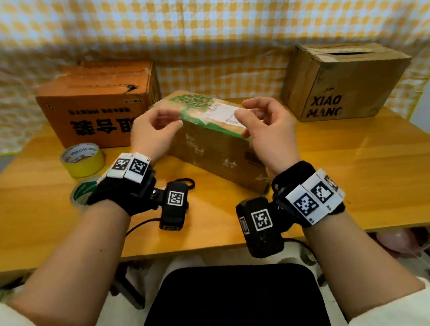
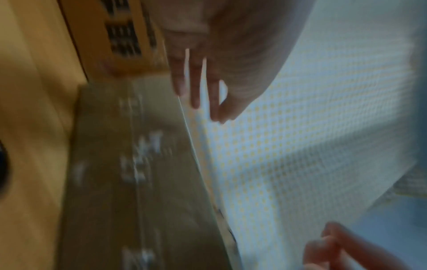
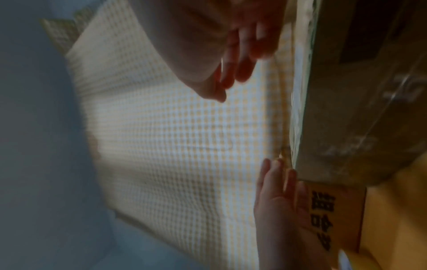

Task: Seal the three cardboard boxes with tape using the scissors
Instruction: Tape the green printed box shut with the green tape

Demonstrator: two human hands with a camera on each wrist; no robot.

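Note:
The middle brown box (image 1: 214, 146) (image 2: 138, 164) (image 3: 358, 109), with green leaf print, a white label and green tape on its near top edge, stands at an angle in the table's centre. My left hand (image 1: 168, 122) (image 2: 208, 102) hovers at its left top corner with relaxed fingers, and I see nothing in it. My right hand (image 1: 246, 117) (image 3: 228, 80) is over the label end, its thumb on the top face and its fingers loosely bent. An orange box (image 1: 98, 106) stands back left. A brown "XIAO MANG" box (image 1: 344, 82) with a gap in its top stands back right. Both wrist views are blurred.
A yellow tape roll (image 1: 82, 158) lies left of the middle box. A green-printed roll (image 1: 82, 192) is partly hidden by my left wrist. A black loop (image 1: 188, 182) shows behind the left wrist camera. A checked cloth (image 1: 219, 27) hangs behind the wooden table (image 1: 372, 170).

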